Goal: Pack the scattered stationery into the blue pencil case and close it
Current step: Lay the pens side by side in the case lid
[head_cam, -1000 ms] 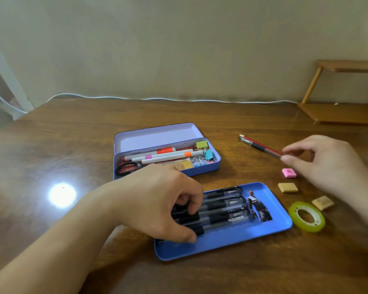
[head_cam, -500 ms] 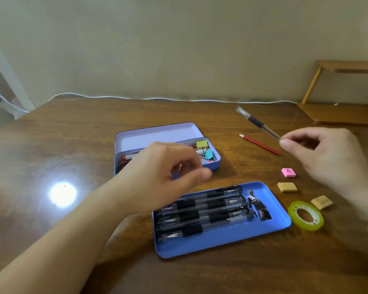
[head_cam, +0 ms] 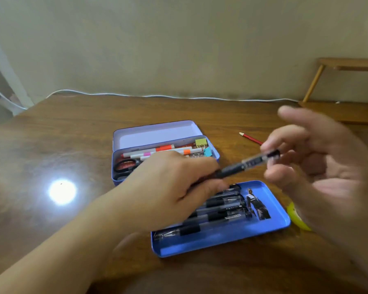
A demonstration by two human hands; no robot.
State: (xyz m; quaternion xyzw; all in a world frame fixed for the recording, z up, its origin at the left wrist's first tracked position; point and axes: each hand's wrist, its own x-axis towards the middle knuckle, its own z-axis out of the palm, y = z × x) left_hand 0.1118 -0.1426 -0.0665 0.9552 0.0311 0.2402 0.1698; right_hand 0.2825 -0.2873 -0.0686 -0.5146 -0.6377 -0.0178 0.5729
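A black gel pen (head_cam: 249,162) hangs in the air above the blue tray (head_cam: 221,245), which holds several black pens. My left hand (head_cam: 168,187) grips the pen's lower end with curled fingers. My right hand (head_cam: 319,166), blurred, pinches its upper end between finger and thumb. Behind them stands the blue pencil case (head_cam: 157,134), lid up, with markers, scissors and binder clips inside. A red pencil (head_cam: 251,139) lies on the table beyond my right hand. The green tape roll (head_cam: 295,219) peeks out from under my right hand.
A wooden shelf (head_cam: 348,64) stands at the back right corner. A white cable (head_cam: 157,95) runs along the table's far edge by the wall. A bright lamp reflection (head_cam: 62,192) shines on the wood at the left.
My right hand lifted the black pen off the table and brought it left over the tray. My left hand left the tray's pens, rose and took the pen's other end.
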